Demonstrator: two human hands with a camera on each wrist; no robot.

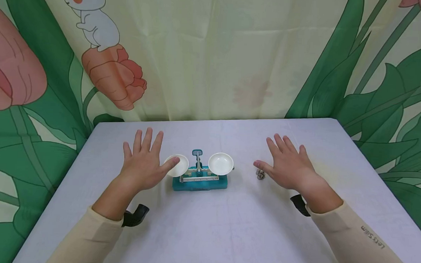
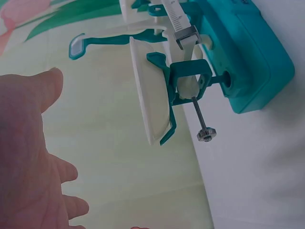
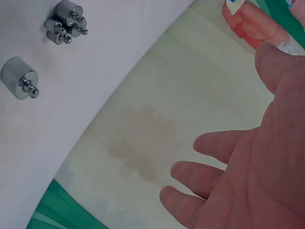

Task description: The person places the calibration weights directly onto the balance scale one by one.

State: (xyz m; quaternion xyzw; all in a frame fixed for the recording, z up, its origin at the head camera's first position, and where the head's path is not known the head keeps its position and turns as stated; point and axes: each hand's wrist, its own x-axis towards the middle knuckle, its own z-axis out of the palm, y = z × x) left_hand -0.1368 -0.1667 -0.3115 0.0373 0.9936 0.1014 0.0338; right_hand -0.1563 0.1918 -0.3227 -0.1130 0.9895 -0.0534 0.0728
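A teal balance scale (image 1: 200,184) with a left white pan (image 1: 181,170) and a right white pan (image 1: 221,163) stands on the table. Held above the tabletop, my left hand (image 1: 142,168) has its fingers spread and nothing in it; its thumb overlaps the left pan in the head view. My right hand (image 1: 291,168), also spread and holding nothing, is nearest to a small cluster of metal weights (image 1: 260,174), partly hidden behind its thumb. In the right wrist view, several knobbed silver weights (image 3: 69,14) stand bunched together, with a larger weight (image 3: 19,78) apart from them.
A white cloth covers the table (image 1: 234,230), whose far edge meets a printed curtain (image 1: 213,61) with leaves and a rabbit on a carrot. The scale's end screw with its knurled nut (image 2: 206,134) sticks out beside a pan. Black wrist straps (image 1: 135,215) show below the hands.
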